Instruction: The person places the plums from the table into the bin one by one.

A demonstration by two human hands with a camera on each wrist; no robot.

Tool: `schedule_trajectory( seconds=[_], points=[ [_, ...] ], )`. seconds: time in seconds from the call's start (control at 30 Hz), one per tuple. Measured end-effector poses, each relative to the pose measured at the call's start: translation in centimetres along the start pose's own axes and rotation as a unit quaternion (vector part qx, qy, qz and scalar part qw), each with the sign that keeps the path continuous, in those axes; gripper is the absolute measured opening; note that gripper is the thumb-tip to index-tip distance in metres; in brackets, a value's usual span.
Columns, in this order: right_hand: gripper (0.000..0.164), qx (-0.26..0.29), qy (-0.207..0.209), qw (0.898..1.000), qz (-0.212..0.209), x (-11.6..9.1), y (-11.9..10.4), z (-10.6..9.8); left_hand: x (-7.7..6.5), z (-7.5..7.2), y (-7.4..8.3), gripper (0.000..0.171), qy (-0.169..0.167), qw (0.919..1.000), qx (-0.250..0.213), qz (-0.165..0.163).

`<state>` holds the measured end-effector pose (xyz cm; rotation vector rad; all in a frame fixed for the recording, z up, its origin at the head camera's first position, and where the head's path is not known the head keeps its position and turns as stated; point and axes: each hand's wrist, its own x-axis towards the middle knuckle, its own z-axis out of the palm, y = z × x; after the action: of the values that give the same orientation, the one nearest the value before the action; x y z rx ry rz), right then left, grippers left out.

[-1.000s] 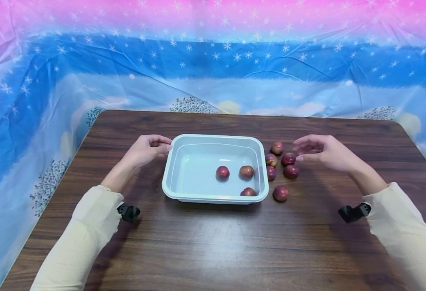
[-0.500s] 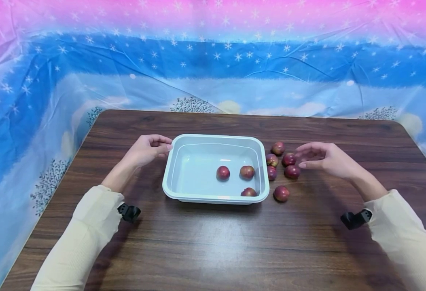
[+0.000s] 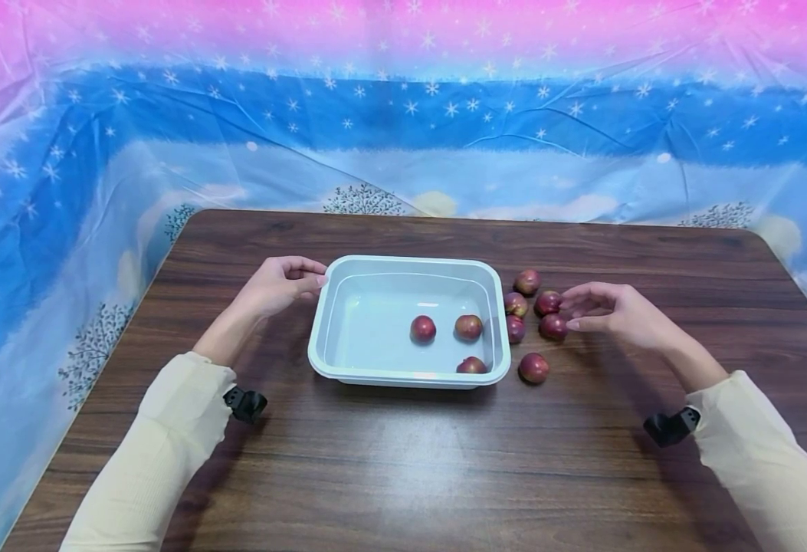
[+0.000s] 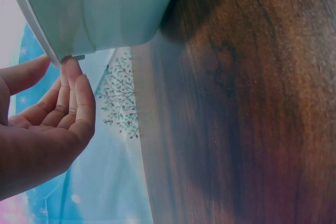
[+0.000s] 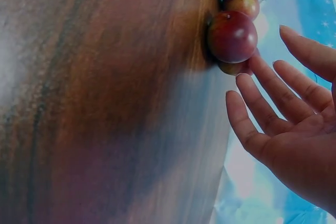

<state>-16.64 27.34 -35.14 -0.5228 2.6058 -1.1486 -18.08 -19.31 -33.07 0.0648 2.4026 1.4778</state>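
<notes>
A pale plastic basin (image 3: 375, 379) stands on the table with three red plums inside, one of them a plum (image 3: 422, 329) near its middle. My left hand (image 3: 275, 287) pinches the basin's far left rim corner; in the left wrist view the thumb is at the rim and the fingertips (image 4: 71, 66) are under it. Outside the basin's right side lie several more plums. My right hand (image 3: 610, 314) is right beside the nearest pair, its fingers loosely extended by a dark red plum (image 3: 553, 327). The right wrist view shows the hand's thumb apart from that plum (image 5: 232, 36).
A single plum (image 3: 533, 368) lies nearer the front, just off the basin's right corner. Another plum (image 3: 527, 281) sits farthest back in the group. The dark wood table (image 3: 403, 475) ends at a snowflake-patterned cloth (image 3: 403, 115) behind.
My right hand has come slightly toward the front, from beside the back plum of the pair to beside the front one. The left hand and basin have stayed put.
</notes>
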Motion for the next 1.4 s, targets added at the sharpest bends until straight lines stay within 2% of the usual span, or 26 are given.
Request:
schedule_trajectory(
  seconds=[0.6, 0.83, 1.1, 1.4],
  points=[
    [0.036, 0.001, -0.001, 1.0, 0.003, 0.2, 1.3, 0.6, 0.1, 0.0, -0.1, 0.035, 0.003, 1.0, 0.001, 0.0],
    [0.036, 0.013, 0.003, 1.0, -0.001, 0.4, 1.1, 0.8, 0.1, 0.1, 0.0, 0.034, 0.003, 1.0, -0.002, -0.002],
    [0.038, 0.022, -0.005, 1.0, 0.02, 0.5, 1.1, 1.0, 0.1, 0.0, 0.0, 0.033, 0.004, 1.0, -0.003, -0.004],
    [0.036, 0.027, -0.006, 1.0, 0.013, 0.7, 1.4, 1.1, 0.0, 0.1, 0.1, 0.035, 0.004, 1.0, -0.002, -0.006]
  ],
)
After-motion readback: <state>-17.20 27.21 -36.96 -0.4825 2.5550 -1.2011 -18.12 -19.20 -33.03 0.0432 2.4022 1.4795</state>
